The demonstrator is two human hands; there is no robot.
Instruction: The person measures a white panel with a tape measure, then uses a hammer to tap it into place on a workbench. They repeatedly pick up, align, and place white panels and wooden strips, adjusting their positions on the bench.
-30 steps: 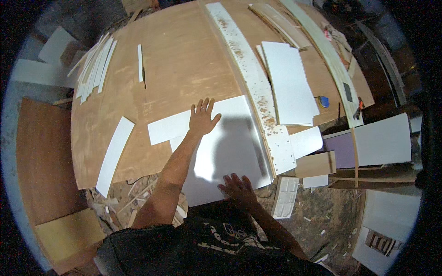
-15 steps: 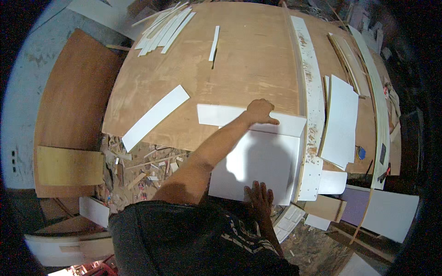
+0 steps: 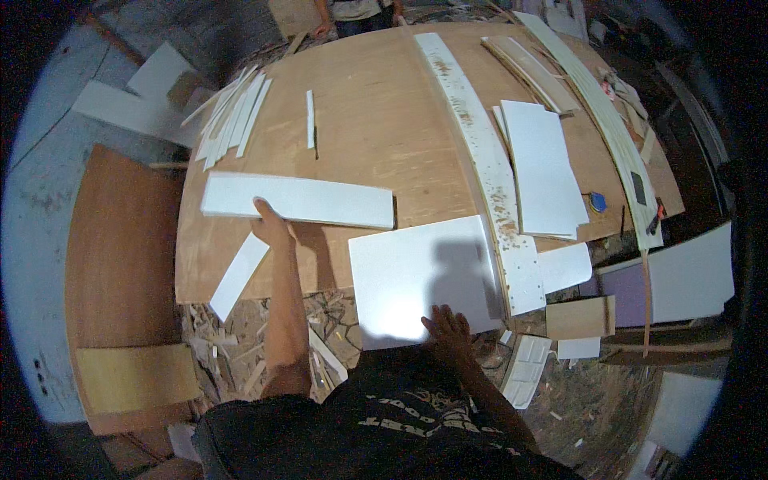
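Observation:
My left hand (image 3: 274, 228) grips a long white board strip (image 3: 336, 200) by its near edge. The thumb lies on top, and the other fingers are hidden beneath it. The strip is raised over the table, left of a nearly square white panel (image 3: 392, 276). On that panel's near right part rests my right hand (image 3: 450, 330), fingers spread and holding nothing. The panel's right side lies along a long white fence board (image 3: 500, 192) with brown stains. A shorter white strip (image 3: 240, 276), partly behind my left hand, slants over the table's near left edge.
The brown plywood table (image 3: 360, 104) carries a bundle of thin white strips (image 3: 232, 120), a lone narrow strip (image 3: 310, 120), stacked white panels (image 3: 538, 168) and a blue tape measure (image 3: 597, 202). Wood scraps (image 3: 240, 352) litter the floor. Another person (image 3: 360, 10) stands at the far edge.
My left hand has carried the long strip leftward, off the panel's far edge. My right hand stays on the panel. The view has shifted, and another person now shows at the far edge.

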